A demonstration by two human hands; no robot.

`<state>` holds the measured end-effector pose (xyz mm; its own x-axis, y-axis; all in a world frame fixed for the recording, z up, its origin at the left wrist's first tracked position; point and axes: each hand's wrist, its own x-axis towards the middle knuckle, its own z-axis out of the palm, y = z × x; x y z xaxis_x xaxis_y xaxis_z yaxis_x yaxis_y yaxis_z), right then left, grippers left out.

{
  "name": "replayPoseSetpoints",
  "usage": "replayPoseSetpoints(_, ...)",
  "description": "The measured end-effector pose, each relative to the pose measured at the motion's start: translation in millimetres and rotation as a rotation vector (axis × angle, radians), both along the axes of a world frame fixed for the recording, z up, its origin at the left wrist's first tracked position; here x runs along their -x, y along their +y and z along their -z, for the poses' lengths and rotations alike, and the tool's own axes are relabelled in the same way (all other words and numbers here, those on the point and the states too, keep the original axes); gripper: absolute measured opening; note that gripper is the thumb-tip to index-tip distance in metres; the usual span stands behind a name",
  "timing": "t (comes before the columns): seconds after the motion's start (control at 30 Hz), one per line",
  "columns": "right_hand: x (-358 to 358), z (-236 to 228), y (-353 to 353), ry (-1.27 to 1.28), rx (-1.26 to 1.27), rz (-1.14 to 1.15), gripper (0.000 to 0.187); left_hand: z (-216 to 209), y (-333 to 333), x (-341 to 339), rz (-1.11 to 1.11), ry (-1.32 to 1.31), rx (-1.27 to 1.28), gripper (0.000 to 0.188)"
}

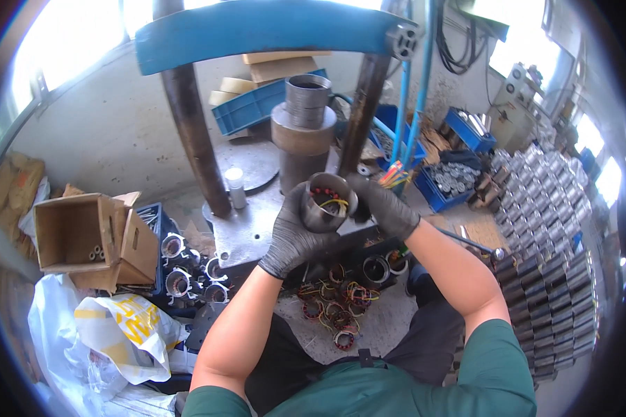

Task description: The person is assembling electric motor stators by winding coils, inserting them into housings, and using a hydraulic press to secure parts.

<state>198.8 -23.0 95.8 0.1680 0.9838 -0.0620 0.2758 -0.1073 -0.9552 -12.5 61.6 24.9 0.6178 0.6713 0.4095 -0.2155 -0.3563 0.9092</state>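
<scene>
Both hands wear dark grey gloves. My left hand (292, 235) is wrapped round the left side and underside of a metal motor housing (321, 222), a short open-topped cylinder. Inside it show red parts and yellow wires (337, 206). At the housing's right side is my right hand (391, 210), fingers curled against it and partly hidden. The housing is tilted, its open end facing me, above the front of a steel press table (240, 240). Just behind it, a stepped steel cylinder (302, 135) stands on that table. A small white cylinder (235, 189) stands to the left.
Dark press columns (191, 132) and a blue crossbeam (271, 42) frame the table. Wound stators (341, 316) lie on the floor between my legs. A cardboard box (69, 233) sits left; stacked metal housings (542, 201) rise at right. A blue bin (438, 198) holds metal parts.
</scene>
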Motion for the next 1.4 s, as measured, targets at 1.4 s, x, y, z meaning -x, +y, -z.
replayPoseSetpoints(1.4,-36,297,-823,0.806,-0.534,2.591,0.025,103,-67,-46,0.621,0.831,-0.415,0.066)
